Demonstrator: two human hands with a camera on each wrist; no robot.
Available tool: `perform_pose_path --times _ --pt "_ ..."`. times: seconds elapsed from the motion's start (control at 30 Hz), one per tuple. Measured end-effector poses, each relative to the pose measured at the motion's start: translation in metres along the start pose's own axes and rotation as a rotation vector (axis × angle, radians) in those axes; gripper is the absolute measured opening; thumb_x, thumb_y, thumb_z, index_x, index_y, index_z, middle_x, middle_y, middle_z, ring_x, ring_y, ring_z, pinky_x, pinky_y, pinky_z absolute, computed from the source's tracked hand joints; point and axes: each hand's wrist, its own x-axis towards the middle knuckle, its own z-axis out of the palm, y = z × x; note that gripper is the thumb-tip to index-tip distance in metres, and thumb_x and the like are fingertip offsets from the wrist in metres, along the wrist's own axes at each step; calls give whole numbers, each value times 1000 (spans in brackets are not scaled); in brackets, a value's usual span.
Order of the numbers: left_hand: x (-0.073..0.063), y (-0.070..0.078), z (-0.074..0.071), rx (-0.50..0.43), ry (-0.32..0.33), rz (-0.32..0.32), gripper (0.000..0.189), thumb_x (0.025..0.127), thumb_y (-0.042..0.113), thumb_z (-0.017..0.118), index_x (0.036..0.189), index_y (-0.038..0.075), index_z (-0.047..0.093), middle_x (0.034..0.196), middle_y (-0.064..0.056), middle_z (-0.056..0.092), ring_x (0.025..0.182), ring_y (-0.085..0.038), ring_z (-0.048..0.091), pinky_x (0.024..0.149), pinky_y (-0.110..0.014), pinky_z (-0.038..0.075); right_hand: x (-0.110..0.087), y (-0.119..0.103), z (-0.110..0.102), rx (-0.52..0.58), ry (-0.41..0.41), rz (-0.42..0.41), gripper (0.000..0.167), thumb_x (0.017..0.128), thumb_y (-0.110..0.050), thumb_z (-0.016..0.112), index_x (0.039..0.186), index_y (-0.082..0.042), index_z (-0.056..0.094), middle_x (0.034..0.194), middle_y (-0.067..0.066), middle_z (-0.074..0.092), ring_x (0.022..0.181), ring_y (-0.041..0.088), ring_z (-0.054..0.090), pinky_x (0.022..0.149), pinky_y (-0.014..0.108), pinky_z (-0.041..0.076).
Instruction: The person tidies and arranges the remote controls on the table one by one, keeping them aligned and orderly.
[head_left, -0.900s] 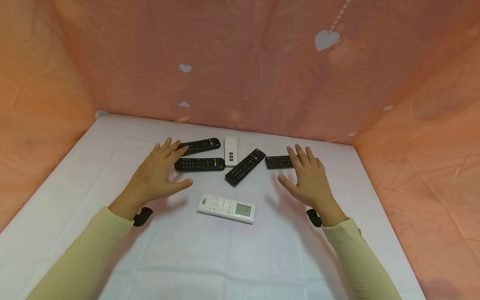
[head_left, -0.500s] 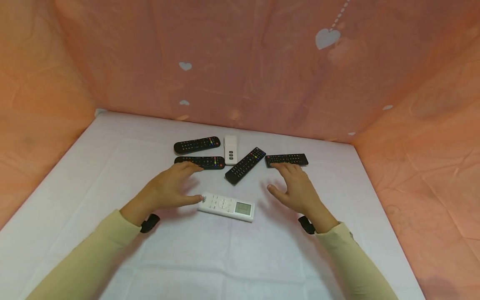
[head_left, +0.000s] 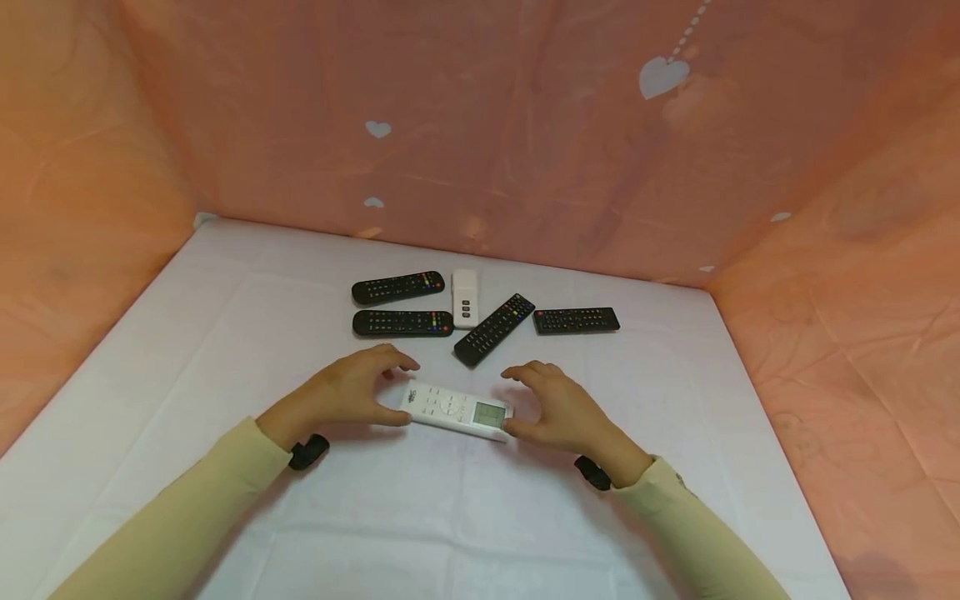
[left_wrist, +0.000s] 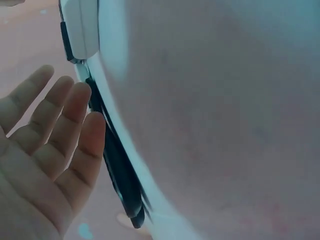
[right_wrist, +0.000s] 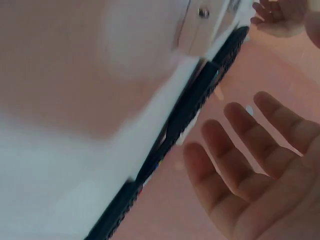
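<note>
A white air-conditioner remote (head_left: 444, 410) with a small grey display lies face up on the white table, between my two hands. At its left end is my left hand (head_left: 351, 388), thumb tip right at the corner and fingers bowed above it. My right hand (head_left: 561, 410) is at the display end, its thumb tip overlapping the edge in the head view. Both wrist views show the fingers spread and loosely extended, gripping nothing: the left hand (left_wrist: 55, 145) beside the remote (left_wrist: 82, 27), the right hand (right_wrist: 260, 175) below the remote (right_wrist: 202, 27).
Behind lie two black remotes, one upper (head_left: 397, 287) and one lower (head_left: 402, 323), a small white remote (head_left: 465, 300), a slanted black remote (head_left: 493, 331) and another black remote (head_left: 577, 321). Orange cloth walls (head_left: 480, 125) border the white tabletop (head_left: 450, 517).
Both hands have come back from over the black remotes and closed in from either side toward the white air-conditioner remote, their fingers bending more. The remotes have stayed in place.
</note>
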Motion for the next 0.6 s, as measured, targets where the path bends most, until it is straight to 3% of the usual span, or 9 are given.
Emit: perform_pose_path --times 0.3,0.6 --pt "7 -3 7 -64 -70 22 68 64 33 87 123 12 61 109 5 60 98 -13 55 89 -35 47 2 -4 13 14 -93 -51 64 69 -34 82 123 -9 59 114 3 63 104 19 58 91 38 50" --pt "10 -1 11 -54 -102 -6 64 64 29 88 121 12 62 108 5 60 97 -12 52 90 -34 47 2 -7 19 -3 -164 -8 67 67 -32 82 126 -11 58 112 1 62 100 17 57 88 36 50"
